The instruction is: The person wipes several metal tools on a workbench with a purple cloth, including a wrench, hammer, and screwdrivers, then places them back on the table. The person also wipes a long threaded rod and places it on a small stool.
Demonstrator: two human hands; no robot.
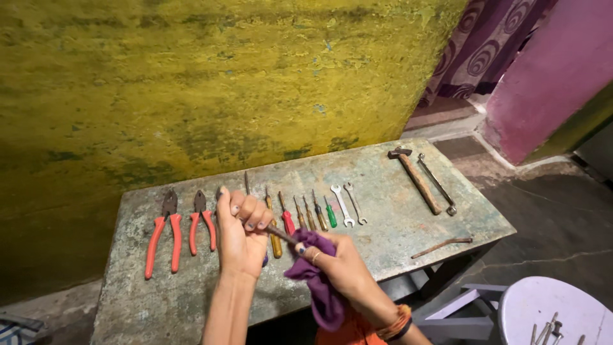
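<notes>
On the worn table [408, 191] by the yellow wall, your left hand [241, 233] grips the screwdriver [274, 231]; keep your right hand [338, 268] pinching the purple cloth [316, 281] snugly around its shaft.

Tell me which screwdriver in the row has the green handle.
It is the green-handled screwdriver, last in the row, right beside the two wrenches. The other screwdrivers have yellow, amber or red handles; this is the only green one.
</notes>
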